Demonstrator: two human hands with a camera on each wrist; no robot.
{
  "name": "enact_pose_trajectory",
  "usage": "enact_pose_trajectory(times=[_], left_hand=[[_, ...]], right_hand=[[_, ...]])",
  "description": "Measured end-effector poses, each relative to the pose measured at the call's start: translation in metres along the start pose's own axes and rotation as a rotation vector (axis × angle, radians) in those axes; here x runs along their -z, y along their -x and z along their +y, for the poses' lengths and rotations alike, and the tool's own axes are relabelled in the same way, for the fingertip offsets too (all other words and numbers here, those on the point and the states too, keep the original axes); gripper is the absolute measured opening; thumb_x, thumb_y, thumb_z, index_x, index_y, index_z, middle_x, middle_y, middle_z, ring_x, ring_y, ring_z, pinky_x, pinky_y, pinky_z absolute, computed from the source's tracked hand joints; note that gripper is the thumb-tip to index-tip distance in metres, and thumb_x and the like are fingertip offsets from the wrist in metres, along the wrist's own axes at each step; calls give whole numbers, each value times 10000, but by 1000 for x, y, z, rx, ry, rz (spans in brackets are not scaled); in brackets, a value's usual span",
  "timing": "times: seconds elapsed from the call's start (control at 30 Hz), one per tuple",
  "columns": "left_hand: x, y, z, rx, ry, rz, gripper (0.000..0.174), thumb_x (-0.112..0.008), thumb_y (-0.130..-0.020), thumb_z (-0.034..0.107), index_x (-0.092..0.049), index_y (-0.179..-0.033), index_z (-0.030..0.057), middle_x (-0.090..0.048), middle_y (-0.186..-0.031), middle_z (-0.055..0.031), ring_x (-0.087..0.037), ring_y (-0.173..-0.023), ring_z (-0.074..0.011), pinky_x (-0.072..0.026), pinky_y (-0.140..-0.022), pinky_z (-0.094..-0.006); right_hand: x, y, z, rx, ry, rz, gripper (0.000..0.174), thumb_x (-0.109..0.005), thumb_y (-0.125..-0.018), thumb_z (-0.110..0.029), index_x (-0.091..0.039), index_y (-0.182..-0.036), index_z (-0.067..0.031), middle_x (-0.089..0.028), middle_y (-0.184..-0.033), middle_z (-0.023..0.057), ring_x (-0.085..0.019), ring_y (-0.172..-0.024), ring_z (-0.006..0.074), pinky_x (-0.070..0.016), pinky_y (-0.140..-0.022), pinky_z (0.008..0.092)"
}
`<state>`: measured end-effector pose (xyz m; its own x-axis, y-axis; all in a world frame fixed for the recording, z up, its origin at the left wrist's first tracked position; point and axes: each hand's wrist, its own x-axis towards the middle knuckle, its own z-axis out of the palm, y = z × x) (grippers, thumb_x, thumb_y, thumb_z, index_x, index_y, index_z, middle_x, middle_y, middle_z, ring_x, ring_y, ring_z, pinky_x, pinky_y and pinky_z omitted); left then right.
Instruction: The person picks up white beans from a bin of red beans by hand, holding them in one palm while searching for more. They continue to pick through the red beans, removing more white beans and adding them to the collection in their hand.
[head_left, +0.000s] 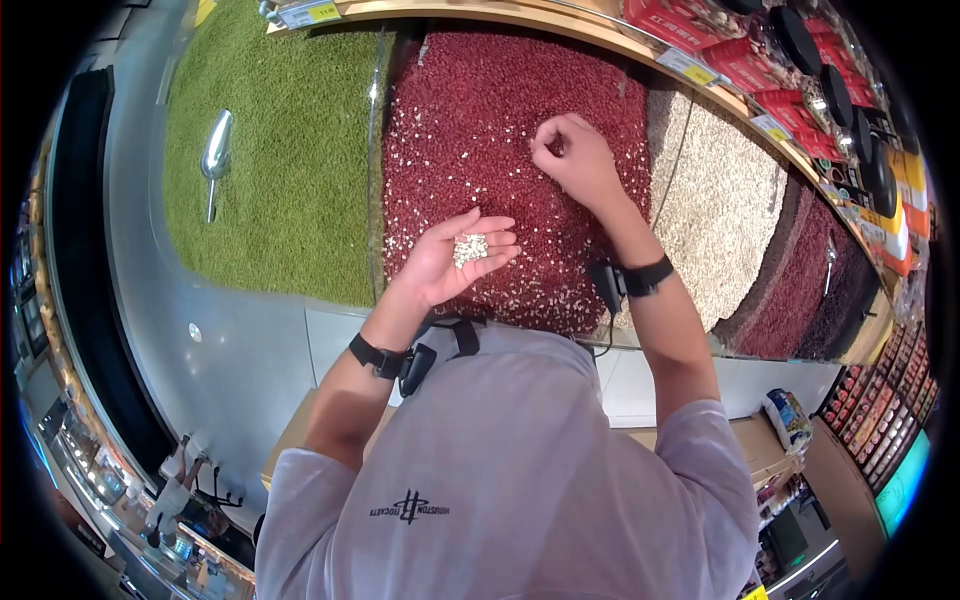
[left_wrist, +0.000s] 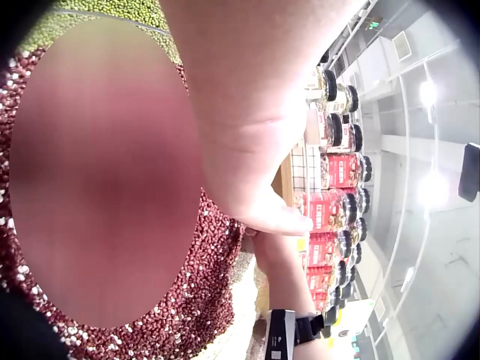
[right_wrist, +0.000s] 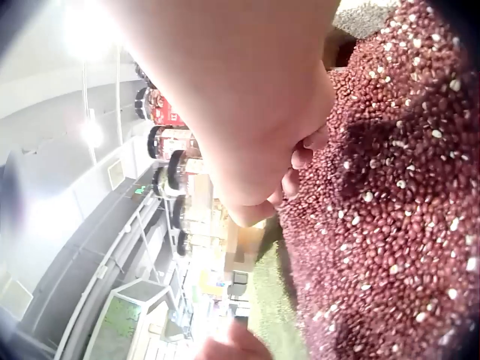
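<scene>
Cradling pale beans [head_left: 470,250] in a wide, upturned left hand [head_left: 440,262], best held level, and curling a right hand [head_left: 584,168], too hidden to tell whether loaded, over red beans [head_left: 500,85] toward two o'clock, ideally pinching singly.

In the head view, a wooden shelf [head_left: 745,108] edged with price tags is seen at 1 to 2 o'clock, a lit screen [head_left: 904,482] at 4 o'clock, and lit display cases [head_left: 88,462] at 8 o'clock. In the left wrist view, a pale ceiling [left_wrist: 386,161] is lit by bright lamps [left_wrist: 433,190] around 3 o'clock.
</scene>
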<state>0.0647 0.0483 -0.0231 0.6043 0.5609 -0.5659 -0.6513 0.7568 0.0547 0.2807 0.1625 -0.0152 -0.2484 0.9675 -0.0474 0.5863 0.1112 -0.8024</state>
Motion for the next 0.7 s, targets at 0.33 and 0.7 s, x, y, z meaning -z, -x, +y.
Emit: enact_pose_trajectory(times=[0.33,0.7], left_hand=[[-21,-25,10,-51,56,-32,528,-323,-1023,321,-522,-1149,-152,-608,-1066,-274,-621,-1036,-379,-552,-925,-414],[-4,-10,16,1,92,13,470,-437,-995,330,-588,-1088,-105,-657,-993,-263,-679,-903,-361,-604,-780,-389]], right_hand=[[18,24,-51,324,-68,-210,125,-711,-775,-187,-681,-830,-79,-633,-869,67,-590,-870,242,-471,-800,352],[-16,-24,19,192,439,-31,142,-690,-811,-218,-691,-904,-111,-628,-863,53,-614,-884,250,-502,-767,357]])
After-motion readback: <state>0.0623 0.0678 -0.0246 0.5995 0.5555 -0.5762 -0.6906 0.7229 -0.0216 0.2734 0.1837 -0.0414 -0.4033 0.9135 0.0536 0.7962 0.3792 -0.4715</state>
